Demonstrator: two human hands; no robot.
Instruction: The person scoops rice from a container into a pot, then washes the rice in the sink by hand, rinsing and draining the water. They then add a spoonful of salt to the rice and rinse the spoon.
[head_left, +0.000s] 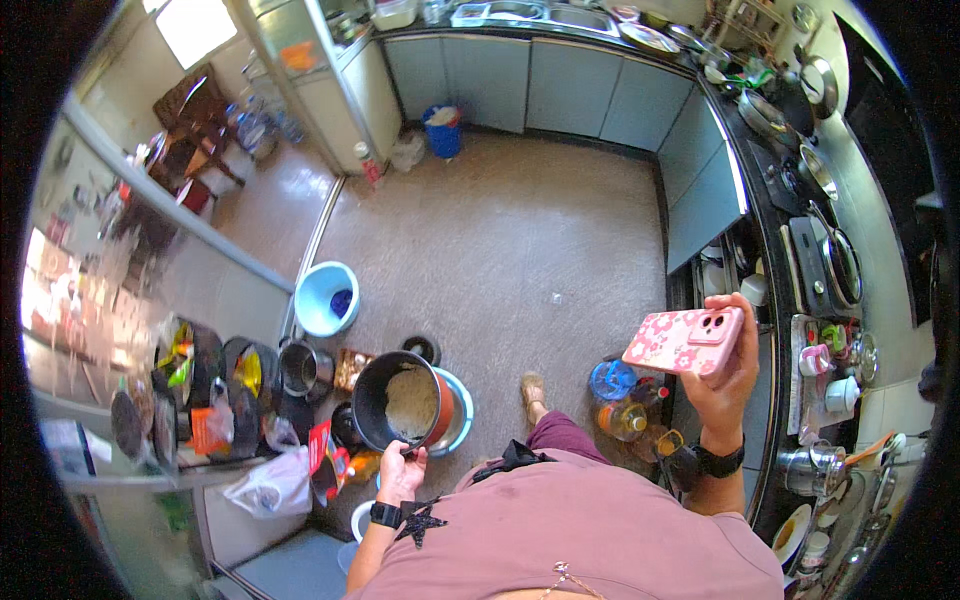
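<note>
My left hand (403, 466) grips the near rim of a deep pot (443, 405) with an orange-red outside and a dark inside. The pot is tilted, showing a pale, grain-like mass (410, 403) on its bottom and wall. Out to the right, my right hand (726, 386) holds a smartphone in a pink flowered case (679, 341), its camera side turned up towards me. Partly hidden beneath the pot is a light-blue basin (466, 412) on the floor.
A light-blue tub (315, 300) stands by the sliding-door track, near a steel pot (304, 367). Several bottles (621, 418) stand by my right leg. An open cabinet door (709, 210) juts out below the right counter. A blue bin (443, 135) stands at the far cabinets.
</note>
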